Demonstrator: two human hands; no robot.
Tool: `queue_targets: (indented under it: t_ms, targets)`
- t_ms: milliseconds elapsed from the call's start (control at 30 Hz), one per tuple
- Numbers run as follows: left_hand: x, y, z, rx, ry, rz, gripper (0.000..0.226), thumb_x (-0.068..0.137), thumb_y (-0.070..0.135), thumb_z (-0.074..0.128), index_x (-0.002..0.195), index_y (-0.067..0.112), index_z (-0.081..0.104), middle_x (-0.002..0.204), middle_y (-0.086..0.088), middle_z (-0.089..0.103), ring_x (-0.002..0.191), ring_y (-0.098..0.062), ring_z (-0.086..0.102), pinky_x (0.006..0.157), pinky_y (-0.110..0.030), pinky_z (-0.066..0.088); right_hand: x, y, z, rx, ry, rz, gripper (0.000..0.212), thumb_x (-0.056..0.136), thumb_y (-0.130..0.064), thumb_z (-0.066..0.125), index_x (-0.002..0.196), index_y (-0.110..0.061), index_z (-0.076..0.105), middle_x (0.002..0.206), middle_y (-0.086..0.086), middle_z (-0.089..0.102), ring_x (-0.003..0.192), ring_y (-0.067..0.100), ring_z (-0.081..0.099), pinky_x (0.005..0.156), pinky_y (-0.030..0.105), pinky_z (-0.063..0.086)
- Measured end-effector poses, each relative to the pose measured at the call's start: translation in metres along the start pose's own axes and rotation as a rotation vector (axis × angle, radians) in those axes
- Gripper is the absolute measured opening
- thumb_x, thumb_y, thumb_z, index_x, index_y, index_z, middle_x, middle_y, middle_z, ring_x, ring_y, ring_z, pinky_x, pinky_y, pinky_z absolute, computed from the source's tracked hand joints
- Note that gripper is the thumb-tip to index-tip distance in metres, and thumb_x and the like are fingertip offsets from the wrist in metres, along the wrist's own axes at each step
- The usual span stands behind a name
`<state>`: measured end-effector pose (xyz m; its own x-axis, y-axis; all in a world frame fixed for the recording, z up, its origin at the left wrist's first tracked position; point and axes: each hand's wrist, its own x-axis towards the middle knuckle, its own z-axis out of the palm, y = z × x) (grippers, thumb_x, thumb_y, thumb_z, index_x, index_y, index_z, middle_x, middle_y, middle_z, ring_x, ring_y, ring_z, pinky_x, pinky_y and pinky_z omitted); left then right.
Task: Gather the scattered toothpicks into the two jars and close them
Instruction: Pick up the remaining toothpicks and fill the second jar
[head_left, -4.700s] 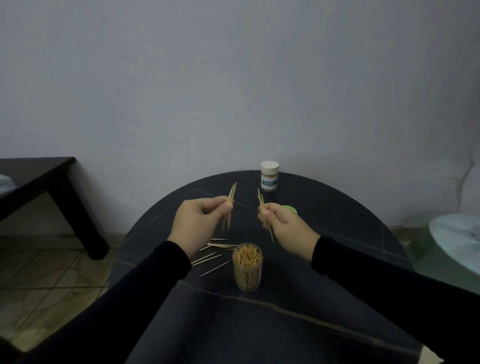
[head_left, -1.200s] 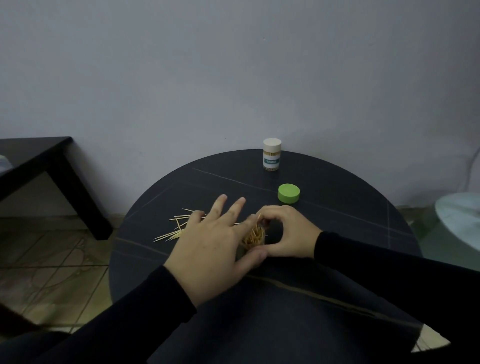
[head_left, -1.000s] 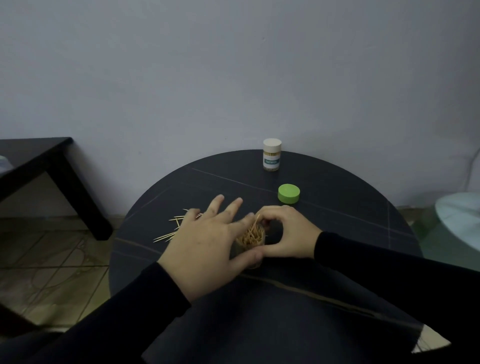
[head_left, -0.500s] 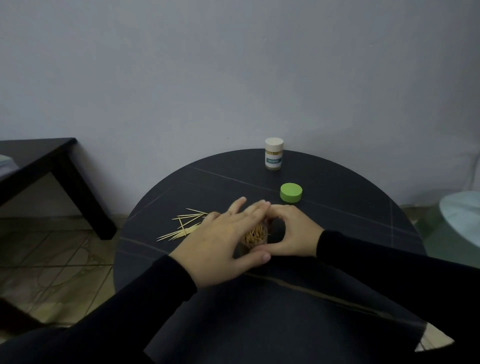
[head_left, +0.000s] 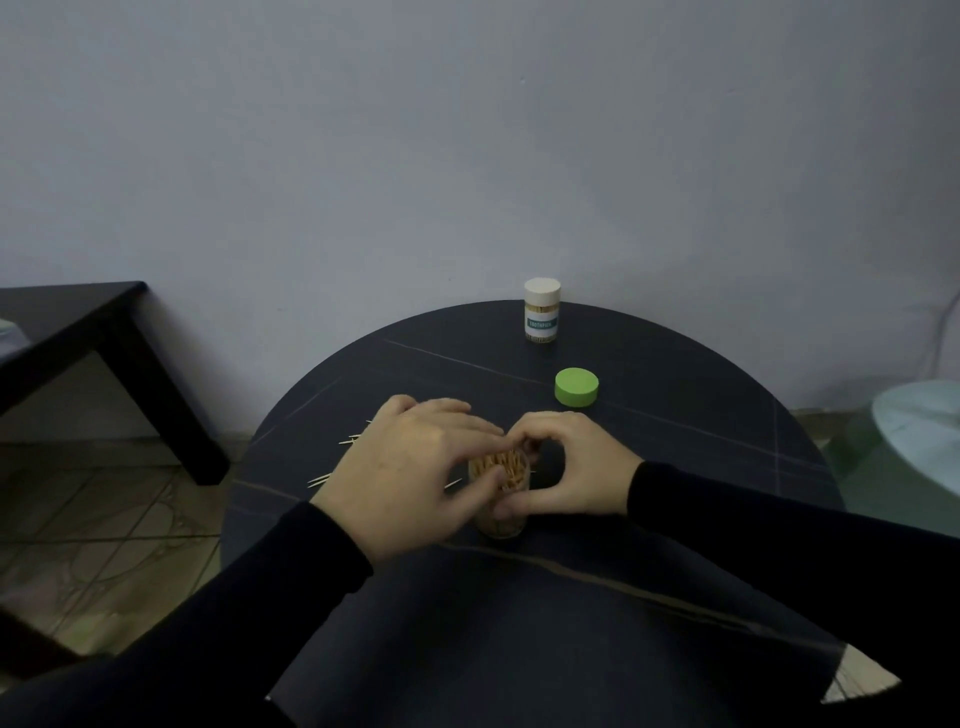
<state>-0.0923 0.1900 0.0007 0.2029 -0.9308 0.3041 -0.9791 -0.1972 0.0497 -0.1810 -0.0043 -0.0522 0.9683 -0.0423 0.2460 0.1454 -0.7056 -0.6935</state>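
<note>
On the bench: a round dark bench (head_left: 675, 426) carries everything; thin pale lines cross its top.
Open jar: a clear jar (head_left: 503, 525) stands upright near the middle of the bench, packed with toothpicks whose tips show at its mouth.
Left hand: the left hand (head_left: 410, 478) curls round the jar's left side, thumb low on the front wall, fingers arched over the rim.
Right hand: the right hand (head_left: 571, 467) clasps the jar from the right, thumb along the front, fingers bent over the far rim; its fingertips meet those of the left hand above the mouth.
Loose toothpicks: a few loose toothpicks (head_left: 324, 479) lie flat on the bench to the left of the jar, partly hidden behind the left hand.
Green lid: a green lid (head_left: 576, 386) lies flat beyond the right hand, apart from it.
Second jar: a labelled jar (head_left: 542, 317) with a pale cap on stands upright at the far edge, behind the green lid.
Surroundings: a dark side table (head_left: 104, 353) stands to the left against a plain wall (head_left: 467, 130).
</note>
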Motion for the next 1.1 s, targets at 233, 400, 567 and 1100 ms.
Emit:
queue_targets:
  t_ms: [233,400,567,1100]
  targets:
    - [0.001,-0.008,-0.001,-0.079,0.115,-0.142,0.036,0.090,0.048,0.039,0.107,0.038,0.070,0.121,0.018,0.062,0.113,-0.008,0.054,0.089,-0.037,0.043,0.002,0.000,-0.030,-0.673,-0.053,0.023,0.044,0.095,-0.057,0.030,0.115,-0.031,0.061,0.104,-0.013,0.062,0.095,0.002,0.050,0.096,0.036,0.031]
    - [0.000,-0.033,0.001,-0.017,-0.281,-0.515,0.059,0.087,0.055,0.056,0.140,0.032,0.042,0.135,0.002,0.044,0.122,-0.016,0.042,0.103,-0.034,0.040,0.008,-0.022,-0.034,-1.053,-0.272,0.527,0.054,0.089,-0.069,0.040,0.091,-0.018,0.059,0.083,-0.002,0.061,0.085,0.018,0.060,0.101,0.047,0.031]
    - [-0.008,-0.051,0.009,0.083,-0.644,-0.802,0.101,0.066,0.073,0.066,0.144,0.018,0.032,0.142,-0.010,0.034,0.126,-0.026,0.042,0.102,-0.037,0.044,0.010,-0.037,-0.016,-1.007,-0.324,0.584,0.062,0.076,-0.077,0.052,0.078,-0.015,0.047,0.077,-0.001,0.055,0.079,0.020,0.056,0.087,0.042,0.036]
    - [-0.029,-0.058,0.034,-0.152,-0.369,-0.730,0.066,0.086,0.055,0.059,0.141,0.022,0.044,0.133,0.002,0.040,0.116,-0.014,0.049,0.098,-0.026,0.039,0.025,-0.010,-0.002,-0.672,-0.142,0.419,0.020,0.097,-0.035,0.049,0.108,-0.027,0.064,0.110,-0.009,0.065,0.105,0.013,0.056,0.098,0.037,0.030]
